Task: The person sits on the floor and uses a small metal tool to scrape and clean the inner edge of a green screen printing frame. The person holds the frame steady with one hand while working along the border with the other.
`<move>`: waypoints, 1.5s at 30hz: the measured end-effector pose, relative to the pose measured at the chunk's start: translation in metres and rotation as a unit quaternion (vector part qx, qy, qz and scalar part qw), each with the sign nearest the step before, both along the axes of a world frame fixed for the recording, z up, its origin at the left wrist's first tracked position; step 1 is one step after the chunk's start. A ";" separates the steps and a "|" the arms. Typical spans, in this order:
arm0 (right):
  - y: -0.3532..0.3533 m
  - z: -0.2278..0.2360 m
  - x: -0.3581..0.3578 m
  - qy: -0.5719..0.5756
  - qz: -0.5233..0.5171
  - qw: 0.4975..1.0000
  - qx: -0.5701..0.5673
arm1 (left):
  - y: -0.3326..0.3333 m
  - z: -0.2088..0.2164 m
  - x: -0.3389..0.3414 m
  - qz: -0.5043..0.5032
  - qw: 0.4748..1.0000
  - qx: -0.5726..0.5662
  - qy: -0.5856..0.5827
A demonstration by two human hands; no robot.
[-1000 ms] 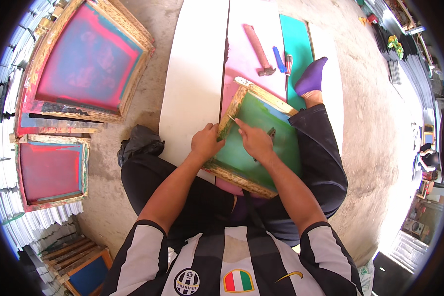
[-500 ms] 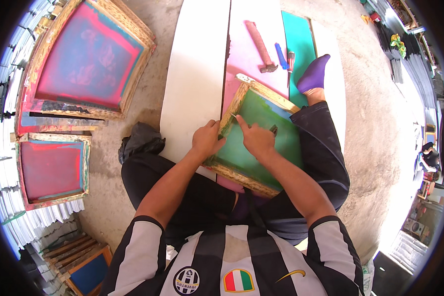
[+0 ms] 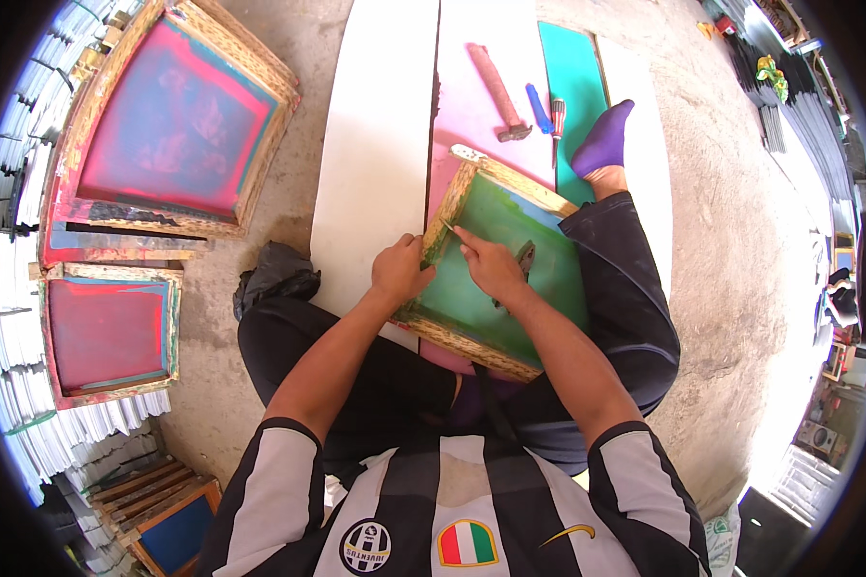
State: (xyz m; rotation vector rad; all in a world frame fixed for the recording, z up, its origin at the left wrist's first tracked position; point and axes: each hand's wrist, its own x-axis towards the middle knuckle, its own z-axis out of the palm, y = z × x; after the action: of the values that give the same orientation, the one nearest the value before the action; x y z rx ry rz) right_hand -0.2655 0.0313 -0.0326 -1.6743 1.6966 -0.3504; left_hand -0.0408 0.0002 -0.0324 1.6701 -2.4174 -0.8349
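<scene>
A wooden screen-printing frame [image 3: 553, 199] with green mesh [image 3: 491, 204] lies tilted across my lap and the boards. My left hand [image 3: 397, 269] grips its left rail, fingers wrapped over the edge. Over the mesh, my right hand [image 3: 488, 262] is closed, index finger reaching toward that same rail. A thin, pale, pointed thing [image 3: 447, 225] shows at its fingertips, too small to name. Beside and partly under the right wrist is a dark metal tool, like pliers [image 3: 526, 258]; whether the hand touches it, I cannot tell.
A hammer [image 3: 498, 91], a blue-handled tool [image 3: 539, 109] and a screwdriver [image 3: 557, 123] lie beyond the frame. At left are a large pink-and-blue screen frame [image 3: 260, 144], a smaller one [image 3: 175, 327] and a black plastic bag [image 3: 277, 279]. My purple-socked foot [image 3: 601, 144] rests at right.
My right hand has drawn slightly back and left, and more of the dark plier-like tool shows beside it. My left hand stays on the rail. The whole view has shifted slightly.
</scene>
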 end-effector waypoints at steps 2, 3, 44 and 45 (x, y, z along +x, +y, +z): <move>0.000 -0.011 0.000 -0.058 -0.005 0.996 -0.067 | 0.000 0.002 -0.001 0.000 1.000 0.001 0.000; 0.000 -0.012 0.001 -0.087 -0.007 0.991 -0.101 | -0.001 0.003 -0.002 0.000 1.000 0.003 -0.002; -0.004 0.077 0.028 0.219 0.061 0.971 0.070 | 0.006 -0.006 0.002 0.058 0.996 -0.001 0.061; -0.005 0.078 0.030 0.230 0.066 0.968 0.075 | 0.005 -0.003 0.002 0.056 0.997 0.000 0.061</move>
State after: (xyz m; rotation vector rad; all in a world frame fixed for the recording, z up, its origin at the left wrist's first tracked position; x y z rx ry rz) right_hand -0.2359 0.0259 0.0455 -1.8377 1.8662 0.2465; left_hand -0.0388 0.0054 -0.0355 1.6843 -2.2221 -0.8908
